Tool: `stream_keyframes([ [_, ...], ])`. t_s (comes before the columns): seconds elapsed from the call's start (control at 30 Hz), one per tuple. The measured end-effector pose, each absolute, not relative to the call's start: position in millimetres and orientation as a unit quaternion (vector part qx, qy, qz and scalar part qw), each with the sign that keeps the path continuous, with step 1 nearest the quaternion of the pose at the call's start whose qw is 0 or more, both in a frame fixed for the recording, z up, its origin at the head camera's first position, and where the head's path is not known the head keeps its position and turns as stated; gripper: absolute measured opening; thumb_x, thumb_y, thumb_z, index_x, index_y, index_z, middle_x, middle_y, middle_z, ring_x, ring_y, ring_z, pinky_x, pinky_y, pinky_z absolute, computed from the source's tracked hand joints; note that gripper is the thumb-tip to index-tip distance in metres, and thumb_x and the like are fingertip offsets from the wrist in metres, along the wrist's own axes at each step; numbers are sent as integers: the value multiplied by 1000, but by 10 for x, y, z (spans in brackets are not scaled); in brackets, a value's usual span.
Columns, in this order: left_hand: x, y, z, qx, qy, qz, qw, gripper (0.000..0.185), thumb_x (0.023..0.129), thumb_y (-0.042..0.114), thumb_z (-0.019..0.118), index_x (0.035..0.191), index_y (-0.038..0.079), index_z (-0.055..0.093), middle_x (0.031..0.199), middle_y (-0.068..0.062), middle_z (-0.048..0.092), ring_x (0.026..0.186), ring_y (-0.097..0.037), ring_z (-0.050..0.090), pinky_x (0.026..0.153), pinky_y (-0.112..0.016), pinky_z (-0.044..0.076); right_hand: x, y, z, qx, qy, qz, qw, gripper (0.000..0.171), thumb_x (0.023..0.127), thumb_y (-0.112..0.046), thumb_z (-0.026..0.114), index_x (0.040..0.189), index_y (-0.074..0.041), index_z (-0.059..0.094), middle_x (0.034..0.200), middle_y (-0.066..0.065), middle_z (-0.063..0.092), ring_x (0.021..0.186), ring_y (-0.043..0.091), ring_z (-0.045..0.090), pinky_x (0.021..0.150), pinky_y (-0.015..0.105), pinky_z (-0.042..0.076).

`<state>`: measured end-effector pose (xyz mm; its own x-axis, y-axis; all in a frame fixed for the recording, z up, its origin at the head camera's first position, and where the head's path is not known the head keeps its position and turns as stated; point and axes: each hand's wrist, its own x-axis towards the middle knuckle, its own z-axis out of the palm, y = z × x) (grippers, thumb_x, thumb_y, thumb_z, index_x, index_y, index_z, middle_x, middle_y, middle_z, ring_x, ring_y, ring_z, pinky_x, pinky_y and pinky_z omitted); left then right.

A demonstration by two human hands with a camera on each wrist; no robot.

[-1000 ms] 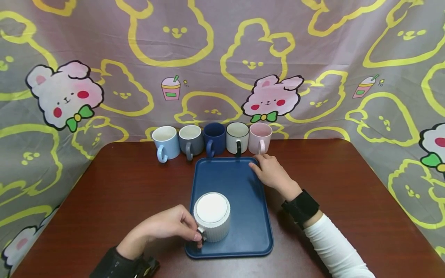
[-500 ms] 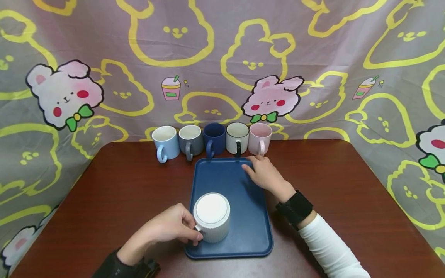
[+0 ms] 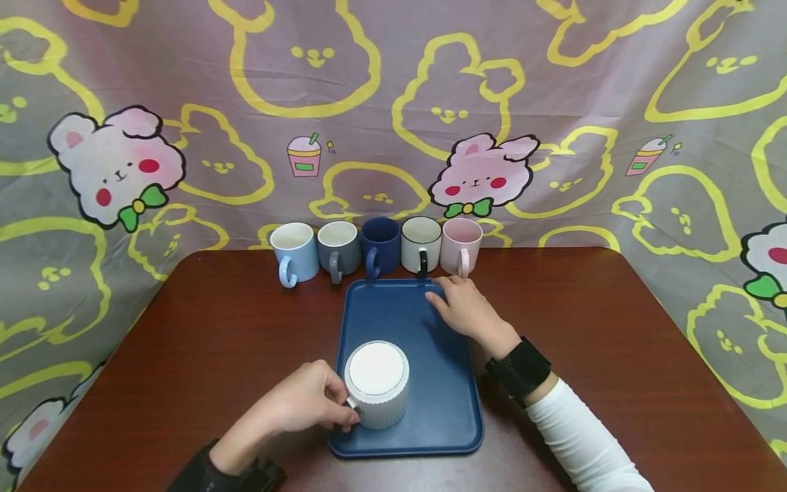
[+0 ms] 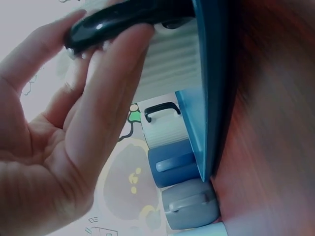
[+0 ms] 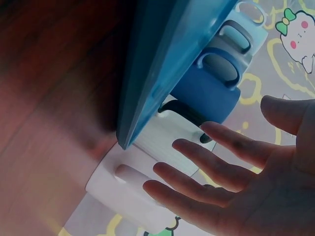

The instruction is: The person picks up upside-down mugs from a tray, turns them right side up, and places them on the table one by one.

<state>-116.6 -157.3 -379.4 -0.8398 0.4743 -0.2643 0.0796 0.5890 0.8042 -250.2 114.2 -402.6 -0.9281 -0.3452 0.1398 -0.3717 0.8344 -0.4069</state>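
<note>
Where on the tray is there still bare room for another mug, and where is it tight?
The blue tray is bare between the ribbed white mug at its near left and the right hand at its far right corner. It is tight along the far edge, where the row of five mugs stands close.

Five mugs stand in a row along the far edge of the brown table [image 3: 615, 383]: light blue [image 3: 293, 251], grey [image 3: 339, 247], navy [image 3: 380, 245], white with a black handle [image 3: 421, 244], pink [image 3: 461, 244]. A rabbit-print cloth [image 3: 553, 102] hangs behind.
</note>
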Motion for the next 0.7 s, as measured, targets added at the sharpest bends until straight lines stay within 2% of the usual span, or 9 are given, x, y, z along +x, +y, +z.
stream_keyframes([
  [0.17, -1177, -1555, -3785, 164, 886, 389, 194, 19, 74, 17, 79, 60, 12, 68, 52, 4, 58, 52, -6, 45, 44, -19, 33, -2512, 1170, -4033, 183, -957, 223, 29, 48, 97, -35, 53, 132, -2, 52, 131, 20, 54, 121, 35, 52, 99, 50, 45],
  [0.33, -1188, -1531, -3779, 145, 897, 382, 168, 17, 76, 14, 77, 61, 12, 69, 53, 9, 49, 54, -7, 38, 44, -19, 30, -2514, 1183, -4034, 179, -957, 227, 28, 49, 97, -35, 53, 132, -1, 52, 132, 20, 54, 122, 37, 50, 100, 51, 43],
  [0.5, -1212, -1519, -3806, 135, 893, 406, 141, 12, 78, 13, 76, 68, 9, 71, 60, 5, 59, 58, -8, 48, 47, -21, 39, -2521, 1192, -4025, 182, -957, 223, 31, 49, 97, -36, 51, 131, -1, 53, 130, 20, 55, 120, 36, 52, 99, 51, 44],
  [0.7, -1277, -1490, -3849, 94, 885, 438, 128, 9, 82, 14, 73, 78, 6, 74, 70, -2, 69, 63, -12, 61, 55, -26, 52, -2533, 1211, -3993, 192, -953, 229, 48, 46, 97, -34, 52, 129, 0, 55, 124, 20, 59, 112, 34, 57, 95, 48, 48],
])
